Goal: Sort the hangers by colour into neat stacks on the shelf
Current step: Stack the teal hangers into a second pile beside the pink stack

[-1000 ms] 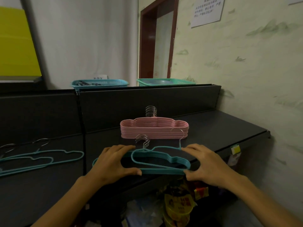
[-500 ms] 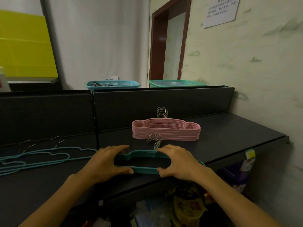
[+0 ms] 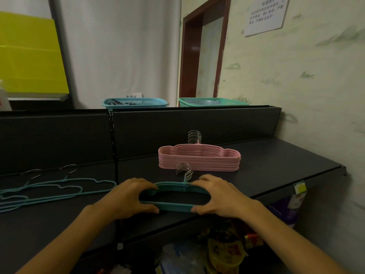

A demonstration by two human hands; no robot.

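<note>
A stack of teal hangers (image 3: pixel 174 207) lies near the front edge of the dark shelf (image 3: pixel 276 167), hooks pointing away from me. My left hand (image 3: pixel 130 196) grips its left end, thumb under the lower bar and fingers over the top. My right hand (image 3: pixel 219 196) grips its right end the same way. Behind it sits a neat pink hanger stack (image 3: pixel 199 158) with its metal hooks lined up. Loose teal hangers (image 3: pixel 57 189) lie spread flat on the left part of the shelf.
The shelf's back panel (image 3: pixel 177 127) rises behind the stacks. On top stand a blue basket (image 3: pixel 136 102) and a green basket (image 3: pixel 213 101). A wall closes the right side. Packaged goods (image 3: pixel 227 252) fill the space below the shelf edge.
A teal hanger that stuck out to the right a second ago now sits flush in the stack. My right hand moved left onto the stack's right end. The camera view shifted slightly.
</note>
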